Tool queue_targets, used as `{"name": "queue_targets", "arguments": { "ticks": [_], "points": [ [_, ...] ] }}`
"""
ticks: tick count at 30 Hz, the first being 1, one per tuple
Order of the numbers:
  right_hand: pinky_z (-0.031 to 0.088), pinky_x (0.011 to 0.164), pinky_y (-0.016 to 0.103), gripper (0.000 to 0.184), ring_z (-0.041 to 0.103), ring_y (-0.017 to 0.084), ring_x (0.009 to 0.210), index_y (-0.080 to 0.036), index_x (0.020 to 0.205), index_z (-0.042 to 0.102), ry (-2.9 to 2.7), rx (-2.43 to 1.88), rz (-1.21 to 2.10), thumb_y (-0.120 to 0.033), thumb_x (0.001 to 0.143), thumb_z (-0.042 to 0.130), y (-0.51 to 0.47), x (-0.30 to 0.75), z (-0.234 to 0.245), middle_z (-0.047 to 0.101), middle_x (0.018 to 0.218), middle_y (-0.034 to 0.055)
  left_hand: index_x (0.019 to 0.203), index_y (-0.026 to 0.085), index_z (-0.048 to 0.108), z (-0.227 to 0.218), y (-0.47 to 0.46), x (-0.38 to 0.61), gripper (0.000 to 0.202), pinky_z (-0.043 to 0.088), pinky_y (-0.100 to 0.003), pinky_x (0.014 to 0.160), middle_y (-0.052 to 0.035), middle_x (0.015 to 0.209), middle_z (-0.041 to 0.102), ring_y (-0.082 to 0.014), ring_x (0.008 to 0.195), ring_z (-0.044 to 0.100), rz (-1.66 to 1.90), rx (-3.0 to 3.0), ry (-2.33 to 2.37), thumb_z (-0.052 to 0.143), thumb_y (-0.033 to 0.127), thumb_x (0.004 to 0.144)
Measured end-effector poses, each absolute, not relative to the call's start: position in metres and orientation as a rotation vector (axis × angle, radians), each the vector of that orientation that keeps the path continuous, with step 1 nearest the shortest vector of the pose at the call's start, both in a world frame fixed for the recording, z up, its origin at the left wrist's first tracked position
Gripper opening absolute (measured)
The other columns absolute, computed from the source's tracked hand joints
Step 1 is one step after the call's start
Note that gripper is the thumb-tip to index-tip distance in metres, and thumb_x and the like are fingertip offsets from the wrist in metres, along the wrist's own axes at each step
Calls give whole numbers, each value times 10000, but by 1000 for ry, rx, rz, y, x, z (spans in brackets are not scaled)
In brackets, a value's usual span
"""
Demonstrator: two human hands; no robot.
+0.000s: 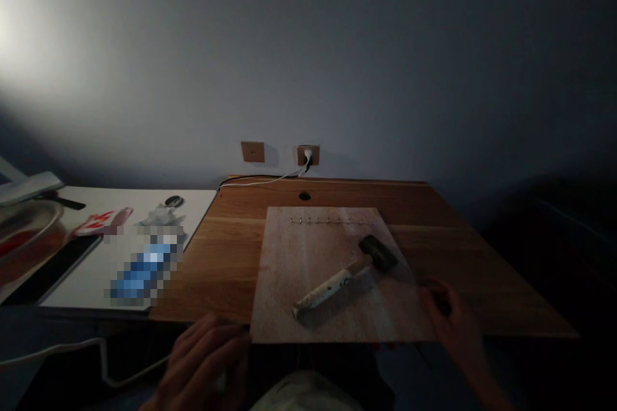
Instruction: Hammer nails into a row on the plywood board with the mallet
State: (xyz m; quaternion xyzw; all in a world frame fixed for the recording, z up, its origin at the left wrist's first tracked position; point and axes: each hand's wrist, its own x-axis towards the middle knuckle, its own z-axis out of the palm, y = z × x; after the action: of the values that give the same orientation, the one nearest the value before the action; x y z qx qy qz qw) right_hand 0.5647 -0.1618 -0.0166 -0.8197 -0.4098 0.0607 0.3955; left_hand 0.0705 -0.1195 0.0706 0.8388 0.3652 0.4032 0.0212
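Observation:
A pale wooden board (274, 276) lies flat on the brown desk, its near edge about level with the desk's front edge. Across it, at a slant, rests a hammer (328, 289) with a dark head and a worn, whitish handle. Near the board's far edge runs a row of several small metal pieces (328, 221), too small to name. My left hand (207, 359) is closed, fingers curled, beside the board's near left corner. At the right edge, my right hand (450, 314) has thumb and forefinger drawn together; anything between them is too dark to make out.
On the left, a white table (193, 205) holds a red-and-white packet (103, 221), a crumpled clear bag (161, 215), a blurred-out blue item (144, 270) and a round container (29, 231). Cables (260, 181) run along the wall to a socket (308, 155). The brown desk (448, 250) extends rightward.

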Motion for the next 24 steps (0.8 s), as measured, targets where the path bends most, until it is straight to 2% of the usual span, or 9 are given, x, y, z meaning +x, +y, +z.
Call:
{"name": "queue_targets", "arguments": {
  "ticks": [2,4,7,9,11,15,18,20,24],
  "points": [
    [558,792,434,523,716,315,872,-216,1085,649,-1080,-2070,214,-648,814,537,-159,568,-8,755,929,104,1182,315,642,77,-83,110,305,604,-346,820,-11,947,742,-194,875,703,1194,2624,947,571,150,935],
    [554,805,432,523,716,303,858,-216,1117,637,-1109,-2053,239,-632,813,548,-152,570,3,749,908,86,1077,255,639,79,-42,142,192,587,-299,784,-26,943,730,-169,846,701,1112,2555,924,544,151,946],
    [547,812,423,510,706,279,830,-213,1142,629,-1131,-1991,210,-611,831,553,-133,566,21,738,922,81,1037,215,627,69,16,174,142,567,-307,787,-47,956,705,-175,846,682,1037,2484,973,528,181,941],
    [544,800,394,462,698,265,857,-209,1136,635,-1174,-1909,194,-572,860,564,-113,557,31,733,971,94,1002,206,632,58,52,188,129,555,-336,813,-55,943,681,-194,869,666,1003,2462,1049,536,185,918],
    [536,816,379,412,690,264,922,-199,1126,642,-1232,-1803,173,-529,900,546,-91,543,41,726,1016,116,1013,206,638,49,84,201,154,546,-363,855,-69,1008,661,-214,925,649,965,2466,1119,595,182,867],
    [526,800,358,327,682,245,870,-176,1134,643,-1403,-1782,102,-399,947,496,-47,512,62,718,974,109,1052,202,657,43,127,225,224,537,-380,876,-81,1073,614,-234,956,632,848,2540,1132,683,244,834],
    [501,875,322,286,684,214,912,-184,1182,643,-1652,-1868,-18,-261,966,471,-16,497,80,722,1054,103,1036,215,671,40,142,234,211,535,-368,871,-64,1032,616,-230,945,627,759,2629,997,695,256,831],
    [481,888,285,278,682,196,955,-201,1202,643,-1751,-2042,-105,-239,986,472,1,492,88,726,1083,82,1012,218,673,35,145,236,195,529,-367,892,-62,1007,619,-239,976,618,755,2669,925,697,235,819],
    [463,853,293,215,677,221,967,-180,1058,683,-1700,-2226,-158,-215,995,481,25,492,86,720,1051,110,985,214,668,23,142,233,163,521,-381,917,-74,1005,607,-250,998,604,836,2703,917,680,240,825]
  ]
}}
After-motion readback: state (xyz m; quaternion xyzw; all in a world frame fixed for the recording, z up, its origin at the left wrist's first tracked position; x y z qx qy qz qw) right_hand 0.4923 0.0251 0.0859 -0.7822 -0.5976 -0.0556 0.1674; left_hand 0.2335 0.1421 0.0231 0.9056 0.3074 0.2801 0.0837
